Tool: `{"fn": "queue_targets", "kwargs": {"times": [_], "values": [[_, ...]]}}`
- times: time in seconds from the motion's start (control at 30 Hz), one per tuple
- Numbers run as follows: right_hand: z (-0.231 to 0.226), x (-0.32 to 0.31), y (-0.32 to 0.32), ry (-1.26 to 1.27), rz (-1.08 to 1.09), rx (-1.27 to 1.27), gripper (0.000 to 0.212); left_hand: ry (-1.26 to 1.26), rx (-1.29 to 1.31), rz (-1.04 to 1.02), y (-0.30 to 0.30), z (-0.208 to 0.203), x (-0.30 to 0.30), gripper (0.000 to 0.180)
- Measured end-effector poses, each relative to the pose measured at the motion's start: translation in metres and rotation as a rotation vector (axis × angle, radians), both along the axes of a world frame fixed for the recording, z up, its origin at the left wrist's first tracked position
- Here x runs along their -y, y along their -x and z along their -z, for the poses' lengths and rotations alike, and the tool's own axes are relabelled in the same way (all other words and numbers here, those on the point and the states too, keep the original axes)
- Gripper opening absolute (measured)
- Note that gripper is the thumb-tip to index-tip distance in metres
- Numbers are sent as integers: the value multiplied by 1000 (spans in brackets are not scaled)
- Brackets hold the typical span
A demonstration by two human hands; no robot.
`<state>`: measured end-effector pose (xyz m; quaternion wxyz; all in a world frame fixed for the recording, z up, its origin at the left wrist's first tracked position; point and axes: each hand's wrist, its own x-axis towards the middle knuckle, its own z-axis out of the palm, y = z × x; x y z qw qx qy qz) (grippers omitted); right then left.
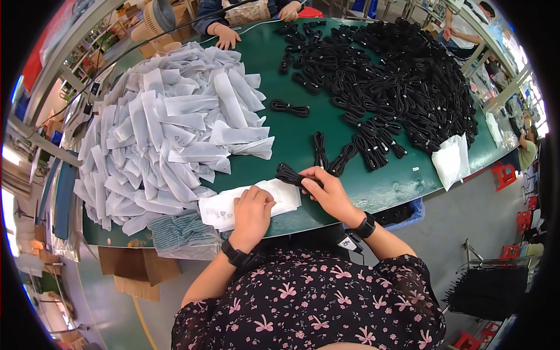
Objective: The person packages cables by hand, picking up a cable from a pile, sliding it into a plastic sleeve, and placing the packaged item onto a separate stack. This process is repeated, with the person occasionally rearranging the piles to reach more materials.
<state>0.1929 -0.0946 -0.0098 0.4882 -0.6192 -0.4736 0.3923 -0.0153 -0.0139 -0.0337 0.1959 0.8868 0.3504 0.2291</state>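
My right hand (pixel 328 191) grips a coiled black cable (pixel 290 174), its fingers closed round one end of the bundle. The bundle's far end is just above the right end of a flat stack of white bags (pixel 219 211) at the table's near edge. My left hand (pixel 253 211) rests on that stack with its fingers curled and closed at a white bag; the fingertips are partly hidden. Ahead of my right hand, more bundled cables (pixel 319 150) lie loose on the green table (pixel 256 175).
To the left is a big heap of filled white bags (pixel 169 116); to the right, a big heap of black cables (pixel 396 81). A white plastic bag (pixel 451 161) sits at the right edge, a striped bundle (pixel 182 232) at the near left. A co-worker's hand (pixel 226 36) touches the far edge.
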Motion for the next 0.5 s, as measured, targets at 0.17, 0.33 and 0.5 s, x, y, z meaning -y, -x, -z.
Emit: {"fn": "queue_targets", "kwargs": {"times": [0.17,0.33,0.5], "values": [[8,11,5,-140,-43,154,24,122,118,-7,4,5,-4,12],[7,12,3,-107,-65,201,24,135,200,-83,0,-4,-1,9],[6,11,8,-149,-66,231,23,92,117,-52,4,0,-6,12]]}}
